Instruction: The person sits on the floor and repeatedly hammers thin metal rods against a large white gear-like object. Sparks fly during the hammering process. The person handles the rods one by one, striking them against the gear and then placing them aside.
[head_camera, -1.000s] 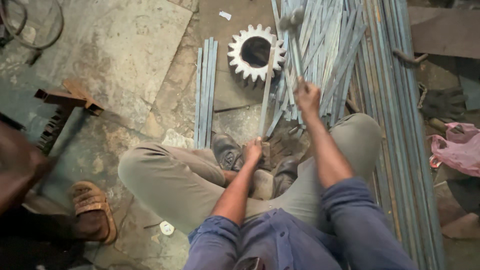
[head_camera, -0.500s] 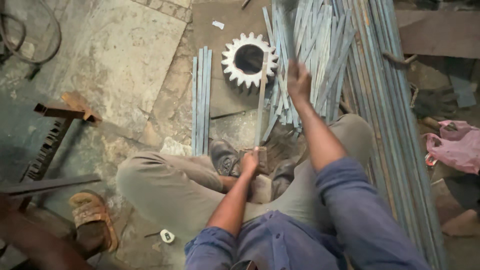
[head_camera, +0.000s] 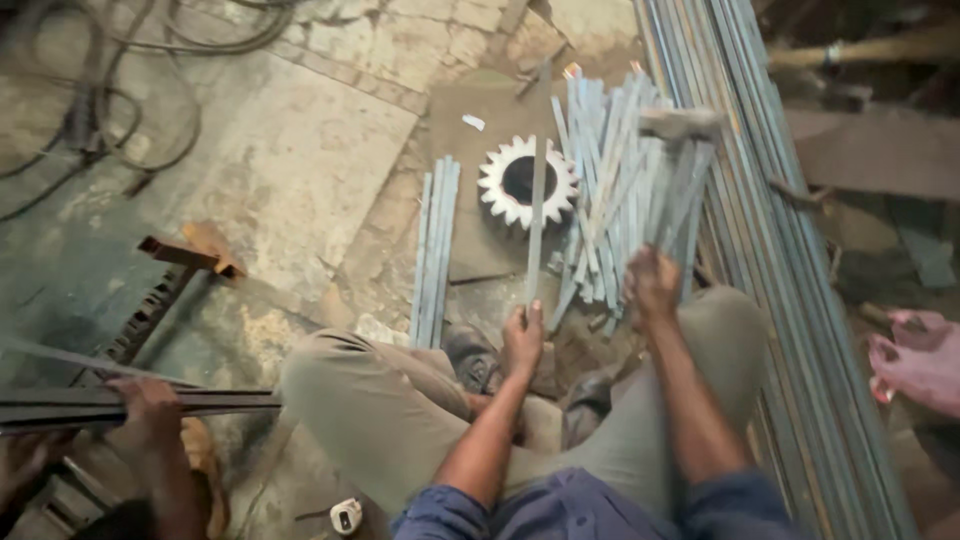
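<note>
Person sits on the floor, knees spread, shoes together in front.

Left hand (head_camera: 523, 338) is clenched round the near end of a flat metal strip (head_camera: 538, 195). Strip runs straight away from the body, up across a toothed gear wheel (head_camera: 527, 182) that lies flat on a dark plate (head_camera: 470, 245) on the floor. Strip crosses the gear's right half, over the centre hole's edge. Whether it rests on the gear or sits just above it, can't tell.

Right hand (head_camera: 652, 285) is fisted round a hammer handle. Hand and handle are motion-blurred. Hammer head (head_camera: 680, 122) is up, above a loose pile of cut strips (head_camera: 620, 195) lying fanned out just right of the gear.

Left of the gear, a neat bundle of strips (head_camera: 434, 250) lies side by side, parallel to the held strip and apart from it.

Right side: long bars (head_camera: 790, 280) stacked lengthwise along the floor, running from the top edge to the bottom right, just beside the right knee.

Bottom left: another person's hand (head_camera: 143, 398) rests on a long dark steel bar (head_camera: 120, 403) that lies roughly level, end reaching toward the seated person's left knee. Grip there looks closed over the top, not fully visible.

Far right edge: pink cloth (head_camera: 920, 355), partly cut off.

Small tape measure (head_camera: 346, 516) on the floor by the left thigh. Cables (head_camera: 120, 110) loop across the concrete top left.
</note>
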